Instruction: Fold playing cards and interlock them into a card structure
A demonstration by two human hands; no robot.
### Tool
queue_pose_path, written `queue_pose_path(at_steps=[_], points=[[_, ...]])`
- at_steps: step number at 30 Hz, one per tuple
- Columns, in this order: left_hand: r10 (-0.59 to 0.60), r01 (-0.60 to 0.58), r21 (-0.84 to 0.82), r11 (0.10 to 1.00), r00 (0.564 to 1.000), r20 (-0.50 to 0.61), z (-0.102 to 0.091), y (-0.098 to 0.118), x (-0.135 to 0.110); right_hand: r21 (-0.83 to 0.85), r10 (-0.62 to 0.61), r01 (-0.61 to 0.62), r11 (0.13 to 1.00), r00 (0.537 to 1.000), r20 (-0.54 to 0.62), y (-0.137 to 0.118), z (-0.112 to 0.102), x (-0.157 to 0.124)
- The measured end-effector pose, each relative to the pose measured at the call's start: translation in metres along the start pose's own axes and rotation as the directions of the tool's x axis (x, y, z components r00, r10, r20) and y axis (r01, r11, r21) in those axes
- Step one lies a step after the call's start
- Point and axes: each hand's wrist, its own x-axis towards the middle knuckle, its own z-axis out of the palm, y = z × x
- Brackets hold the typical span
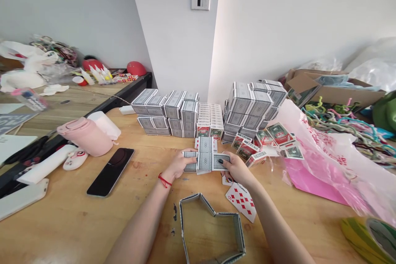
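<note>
1. Pale walls [293, 16] stood behind a wooden table [74, 222]. Along its back edge were grey-patterned card blocks: a lower group [151, 103] on the left and a taller pile [247, 109] on the right, with a double row of packs [210, 119] between them.

2. Just in front of that row was the card piece [205, 154], near the middle of the table. Grey card backs made a rough cross, one card running away from the viewer over others lying sideways. Whether it touched the wood or was slightly raised could not be told.

3. Both hands were closed on it. The left hand [180, 163] pinched the left end, thumb on top; the right hand [238, 169] gripped the right end, its dark-nailed thumb on top. Fingers underneath were mostly hidden.

4. Good handling here probably meant equal, light pressure from both thumbs, with the ends level; pulling outward could have shifted the overlap, and pushing inward could have bowed the cards.

5. Between the forearms, nearer the viewer, stood a notched card frame [239, 235], its walls on edge. Keeping the wrists high seemed wise, since a dropped forearm might have knocked it.

6. A nine of diamonds [243, 202] lay face up just beside the right forearm [269, 214], best left undisturbed.
</note>
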Motion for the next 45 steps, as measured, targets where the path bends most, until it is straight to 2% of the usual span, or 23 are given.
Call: queue_pose_path(at_steps=[8,20,27,35,42,45], points=[[-0.025,0.025,-0.002,1.0,0.999,0.036,0.001,-0.002,0.001,0.018,0.003,-0.003,1.0,1.0,0.004,0.008,0.006,0.003],[-0.025,0.025,0.027,0.999,1.0,0.019,0.006,0.001,-0.003,-0.009,-0.037,0.037,0.999,0.999,0.029,0.003,0.016,-0.002],[-0.034,0.033,0.034,0.999,0.999,0.034,0.007,0.002,-0.004,-0.17,-0.076,0.063,0.983,0.995,-0.07,0.005,0.019,-0.002],[-0.008,0.005,0.067,0.998,0.999,0.039,0.006,-0.003,-0.001,-0.339,-0.139,0.097,0.936,0.985,-0.101,-0.003,0.022,-0.004],[0.0,-0.003,0.089,0.996,0.999,0.036,0.006,-0.002,-0.002,-0.308,-0.141,0.117,0.944,0.988,-0.057,0.0,0.021,-0.004],[0.001,-0.005,0.088,0.996,0.999,0.043,0.006,-0.002,-0.003,-0.228,-0.077,0.071,0.971,0.997,-0.019,0.002,0.021,-0.004]])
